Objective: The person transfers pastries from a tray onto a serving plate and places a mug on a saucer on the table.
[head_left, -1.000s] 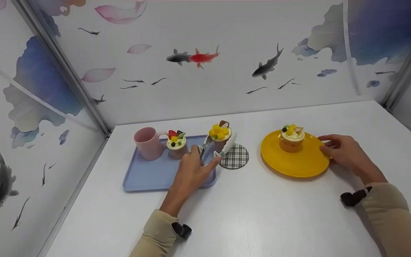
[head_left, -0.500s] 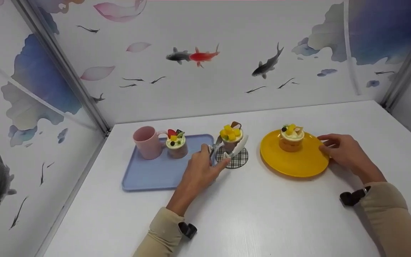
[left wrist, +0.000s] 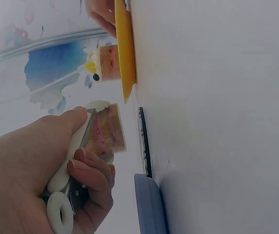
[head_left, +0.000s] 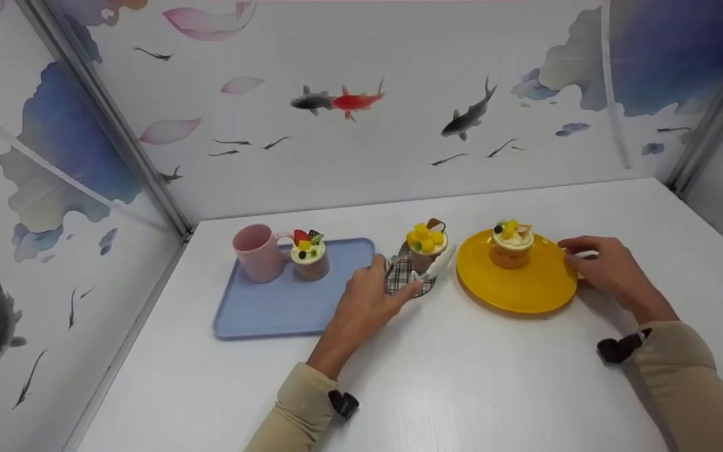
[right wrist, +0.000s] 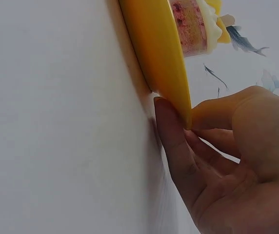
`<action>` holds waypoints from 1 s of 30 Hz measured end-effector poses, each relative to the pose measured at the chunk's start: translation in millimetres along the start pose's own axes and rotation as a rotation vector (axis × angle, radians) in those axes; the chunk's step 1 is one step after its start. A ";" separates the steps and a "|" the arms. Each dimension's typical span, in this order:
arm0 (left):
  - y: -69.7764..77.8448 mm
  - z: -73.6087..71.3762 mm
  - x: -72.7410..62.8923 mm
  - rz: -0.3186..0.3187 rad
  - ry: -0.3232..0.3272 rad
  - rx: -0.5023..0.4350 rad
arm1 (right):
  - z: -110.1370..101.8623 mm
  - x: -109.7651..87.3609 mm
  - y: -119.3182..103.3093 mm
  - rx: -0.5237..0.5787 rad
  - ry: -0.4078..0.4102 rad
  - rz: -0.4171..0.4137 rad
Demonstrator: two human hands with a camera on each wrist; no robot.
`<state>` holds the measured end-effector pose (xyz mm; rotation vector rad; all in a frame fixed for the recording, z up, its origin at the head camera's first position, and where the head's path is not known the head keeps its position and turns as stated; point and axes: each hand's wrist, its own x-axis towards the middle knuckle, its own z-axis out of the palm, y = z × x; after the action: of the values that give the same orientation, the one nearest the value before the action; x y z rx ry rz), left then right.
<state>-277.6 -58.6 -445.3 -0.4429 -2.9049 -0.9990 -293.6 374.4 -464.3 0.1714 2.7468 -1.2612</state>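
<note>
My left hand [head_left: 371, 301] grips a pair of tongs [left wrist: 73, 161] with white handles. Between the tongs' arms is a dessert cup topped with mango cubes [head_left: 426, 240]; in the left wrist view this cup [left wrist: 111, 129] hangs in the air over the round plaid coaster [head_left: 402, 276]. My right hand [head_left: 615, 273] pinches the right rim of a yellow plate [head_left: 524, 292], thumb and fingers on either side of the edge in the right wrist view. A second dessert cup [head_left: 511, 246], with cream and fruit, stands on the plate toward its back.
Left of the coaster lies a blue tray [head_left: 273, 314]. On it stand a pink mug [head_left: 260, 254] and another dessert cup [head_left: 309, 257] with a strawberry on top. A white wall [head_left: 336, 169] painted with fish rises behind the table [head_left: 462, 376].
My left hand has carried the mango-topped dessert cup in the tongs rightward, from above the tray's right edge to over the coaster. The right hand keeps its place on the plate's rim.
</note>
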 end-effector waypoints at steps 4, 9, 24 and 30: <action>4.7 4.4 4.0 -0.012 -0.014 -0.006 | -0.2 0.1 0.0 -0.003 -0.001 0.000; 10.6 9.8 8.3 -0.014 -0.022 0.009 | -0.8 0.1 -0.3 -0.012 -0.003 -0.002; 22.4 22.1 15.2 0.033 0.010 0.125 | 1.1 1.7 -0.2 -0.006 -0.022 0.010; 28.5 28.7 20.1 0.058 0.040 0.141 | 0.7 0.9 0.5 -0.006 -0.019 -0.007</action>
<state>-287.3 -14.6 -448.4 -0.4901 -2.8837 -0.7804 -294.3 374.2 -465.2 0.1485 2.7370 -1.2498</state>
